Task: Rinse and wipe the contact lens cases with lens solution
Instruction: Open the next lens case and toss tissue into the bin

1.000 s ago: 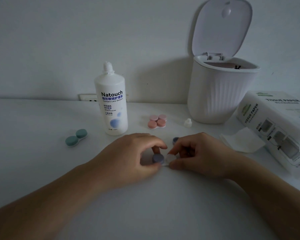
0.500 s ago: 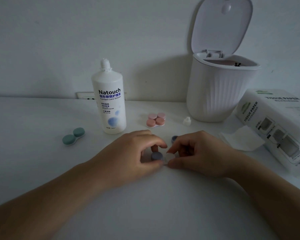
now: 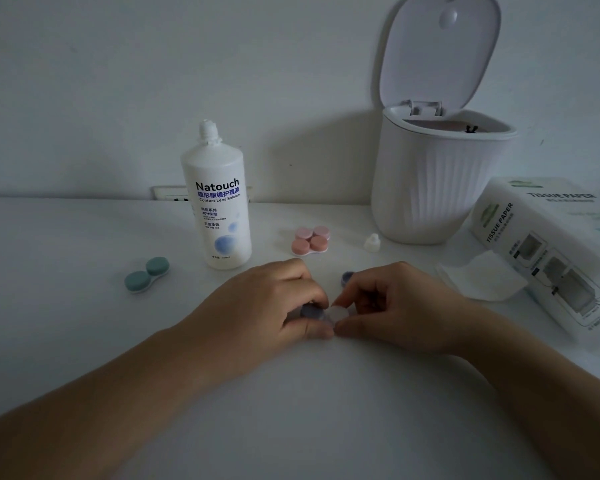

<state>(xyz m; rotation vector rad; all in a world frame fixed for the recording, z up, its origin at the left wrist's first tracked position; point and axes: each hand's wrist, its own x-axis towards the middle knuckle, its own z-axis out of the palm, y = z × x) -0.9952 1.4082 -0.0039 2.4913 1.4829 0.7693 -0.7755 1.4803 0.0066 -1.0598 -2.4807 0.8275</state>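
At the table's [image 3: 84, 341] near centre, your left hand [image 3: 257, 306] pinches the purple cap [image 3: 310, 311] on the contact lens case [image 3: 336, 313] while your right hand [image 3: 395, 306] grips its uncapped well; judged: steady the base, twist only the cap, keep it level

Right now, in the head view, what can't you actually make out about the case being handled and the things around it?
- Purple lens case: mostly covered by the left hand and right hand; whether its open well is wet cannot be told.
- Loose purple cap: half hidden behind the right hand.
- Bin contents: rim and dim light hide them.
- Tissue pack: cut off by the right edge.
- Solution bottle small print: too small.
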